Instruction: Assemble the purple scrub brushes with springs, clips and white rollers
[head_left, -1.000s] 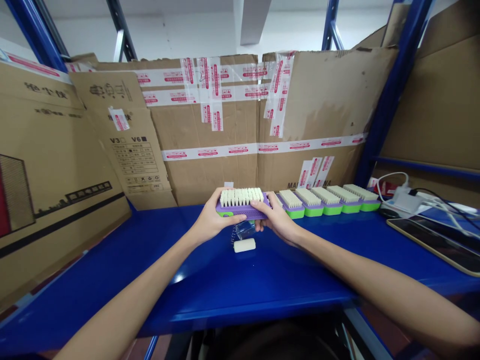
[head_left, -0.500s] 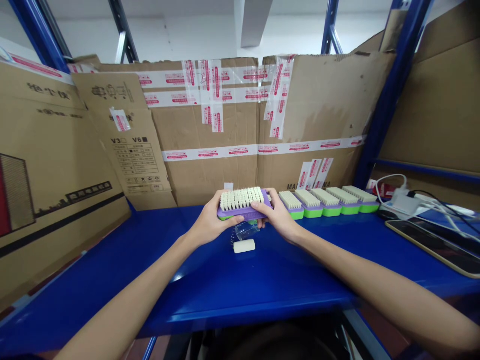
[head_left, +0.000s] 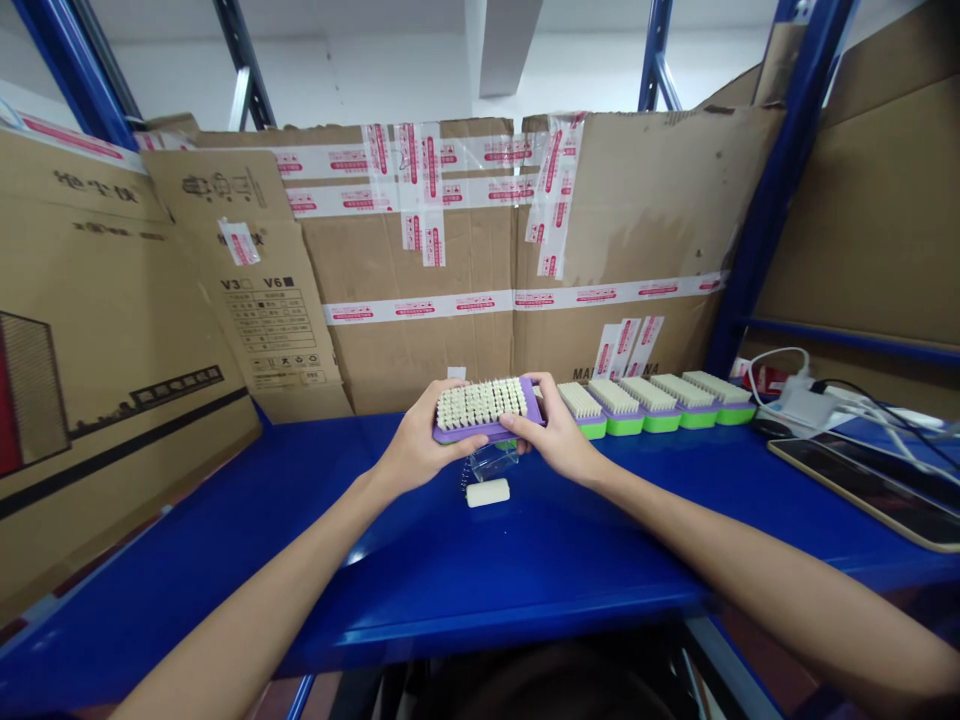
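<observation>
A purple and green scrub brush (head_left: 484, 408) with pale bristles facing up is held above the blue shelf (head_left: 450, 560) by both hands. My left hand (head_left: 414, 447) grips its left end, thumb along the near side. My right hand (head_left: 556, 432) grips its right end, fingers curled over the edge. Under the brush a clear plastic piece (head_left: 491, 461) hangs or lies, and a small white block (head_left: 488, 492) rests on the shelf. A row of several like brushes (head_left: 652, 401) lies just to the right, bristles up.
Taped cardboard sheets (head_left: 480, 250) line the back and left of the shelf. At the right lie a tablet (head_left: 870, 490), a white charger with cables (head_left: 806, 400) and a blue upright post (head_left: 772, 190).
The brush has tilted slightly so its bristles face more toward me. Both hands keep their grip in nearly the same place.
</observation>
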